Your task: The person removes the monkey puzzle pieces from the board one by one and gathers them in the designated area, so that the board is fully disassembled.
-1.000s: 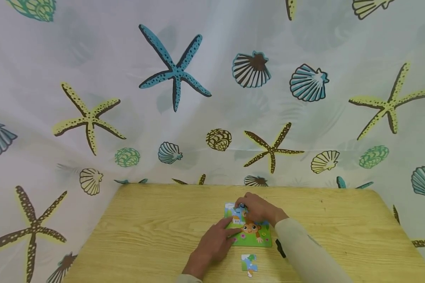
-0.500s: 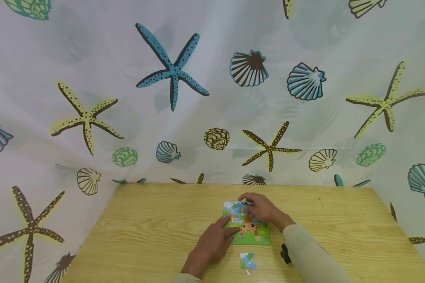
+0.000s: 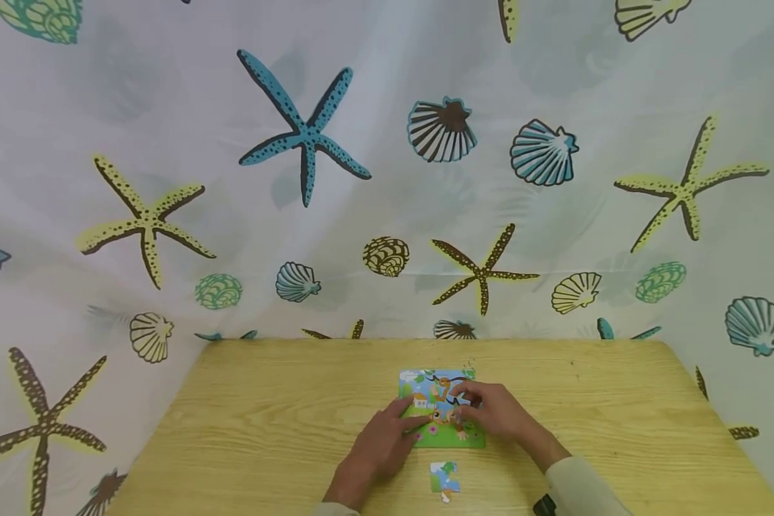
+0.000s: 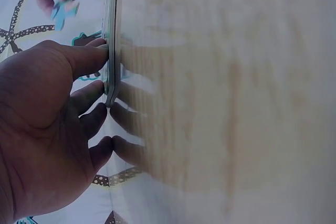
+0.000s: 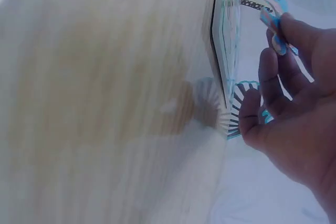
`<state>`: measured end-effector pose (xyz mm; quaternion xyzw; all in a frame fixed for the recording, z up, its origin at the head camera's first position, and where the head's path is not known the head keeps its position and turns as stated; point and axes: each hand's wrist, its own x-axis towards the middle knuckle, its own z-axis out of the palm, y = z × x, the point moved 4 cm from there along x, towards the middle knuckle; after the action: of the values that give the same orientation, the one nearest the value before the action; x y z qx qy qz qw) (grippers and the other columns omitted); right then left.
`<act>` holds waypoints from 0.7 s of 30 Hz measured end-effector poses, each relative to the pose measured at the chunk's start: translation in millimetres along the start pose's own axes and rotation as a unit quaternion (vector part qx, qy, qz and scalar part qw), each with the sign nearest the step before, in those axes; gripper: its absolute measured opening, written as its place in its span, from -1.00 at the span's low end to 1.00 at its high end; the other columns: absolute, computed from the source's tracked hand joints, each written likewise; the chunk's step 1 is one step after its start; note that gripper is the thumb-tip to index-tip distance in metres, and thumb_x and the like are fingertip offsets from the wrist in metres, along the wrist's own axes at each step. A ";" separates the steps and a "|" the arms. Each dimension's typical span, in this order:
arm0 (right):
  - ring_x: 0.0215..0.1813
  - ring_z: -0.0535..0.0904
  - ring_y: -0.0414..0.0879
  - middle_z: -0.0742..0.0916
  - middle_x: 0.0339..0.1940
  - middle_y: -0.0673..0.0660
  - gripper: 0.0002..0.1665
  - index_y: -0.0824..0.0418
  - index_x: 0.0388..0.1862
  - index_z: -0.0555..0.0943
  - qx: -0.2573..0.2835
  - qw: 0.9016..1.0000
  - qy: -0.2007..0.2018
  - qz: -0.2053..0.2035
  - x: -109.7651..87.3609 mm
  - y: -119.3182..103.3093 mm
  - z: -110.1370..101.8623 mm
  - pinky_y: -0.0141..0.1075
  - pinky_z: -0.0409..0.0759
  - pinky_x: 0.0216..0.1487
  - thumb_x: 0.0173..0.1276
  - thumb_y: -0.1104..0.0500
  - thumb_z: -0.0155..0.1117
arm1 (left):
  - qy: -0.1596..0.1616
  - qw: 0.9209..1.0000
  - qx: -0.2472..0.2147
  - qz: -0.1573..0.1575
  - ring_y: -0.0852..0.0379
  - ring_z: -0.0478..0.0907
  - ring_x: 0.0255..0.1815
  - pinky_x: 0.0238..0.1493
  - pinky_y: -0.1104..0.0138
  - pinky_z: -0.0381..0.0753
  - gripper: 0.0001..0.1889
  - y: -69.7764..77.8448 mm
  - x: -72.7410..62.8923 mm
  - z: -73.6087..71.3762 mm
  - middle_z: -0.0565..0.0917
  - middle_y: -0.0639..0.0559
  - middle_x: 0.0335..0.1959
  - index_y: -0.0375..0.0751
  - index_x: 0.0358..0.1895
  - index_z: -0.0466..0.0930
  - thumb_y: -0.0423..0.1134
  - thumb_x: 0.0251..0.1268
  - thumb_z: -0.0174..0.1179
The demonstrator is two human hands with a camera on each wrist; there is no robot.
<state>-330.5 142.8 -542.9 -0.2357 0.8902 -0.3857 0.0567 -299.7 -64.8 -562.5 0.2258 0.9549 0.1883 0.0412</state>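
Note:
A jigsaw puzzle board with a cartoon monkey, a house and flowers lies on the table in the head view. My left hand rests at its left side, thumb and fingers touching the board. Above the board's right half, my right hand pinches a small puzzle piece between thumb and fingers. The left wrist view catches this blue and orange puzzle piece raised off the board. A loose puzzle piece, blue and green with an orange tab, lies just in front of the board.
The wood-grain table extends on both sides of the board. A white curtain printed with starfish and shells surrounds its back and sides. Something black sits by the right sleeve.
My right hand has moved from the board's top edge back toward the lower right, now with a piece lifted in its fingers. The left hand stays in place on the board.

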 end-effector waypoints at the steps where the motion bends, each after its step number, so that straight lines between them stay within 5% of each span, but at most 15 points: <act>1: -0.38 0.54 -0.32 0.72 -0.34 -0.06 -0.76 0.04 -0.01 0.63 0.001 1.000 -0.010 0.000 -5.7 -0.1 0.4 -0.40 0.52 -0.33 0.39 0.05 0.25 | 0.001 1.000 -0.002 0.001 -0.13 0.25 0.47 0.39 -0.07 0.33 -0.65 -0.2 -0.1 0.5 0.29 -0.06 0.48 0.21 0.24 0.55 -0.08 0.45 0.05; 15: -0.51 0.39 -0.31 0.61 -0.48 -0.09 -0.79 0.05 -0.11 0.67 0.035 0.993 -0.094 0.064 -59.8 1.4 10.7 -0.39 0.40 -0.46 0.31 0.05 0.33 | 0.005 1.000 -0.018 0.003 -0.17 0.23 0.48 0.43 -0.11 0.25 -0.65 1.6 -3.2 -4.0 0.28 -0.11 0.48 0.13 0.25 0.55 -0.12 0.45 0.06; 21: -0.43 0.42 -0.29 0.62 -0.42 -0.11 -0.76 0.09 -0.19 0.72 0.000 0.994 -0.080 0.078 -67.8 0.9 14.9 -0.41 0.43 -0.43 0.20 0.03 0.42 | 0.000 1.000 -0.013 0.004 -0.16 0.23 0.48 0.42 -0.12 0.27 -0.64 0.1 -2.2 -0.6 0.27 -0.09 0.48 0.15 0.25 0.54 -0.11 0.46 0.05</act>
<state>-266.8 164.9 -559.4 -0.1957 0.8985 -0.3599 0.1579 -297.8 -65.9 -561.9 0.2290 0.9515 0.2007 0.0429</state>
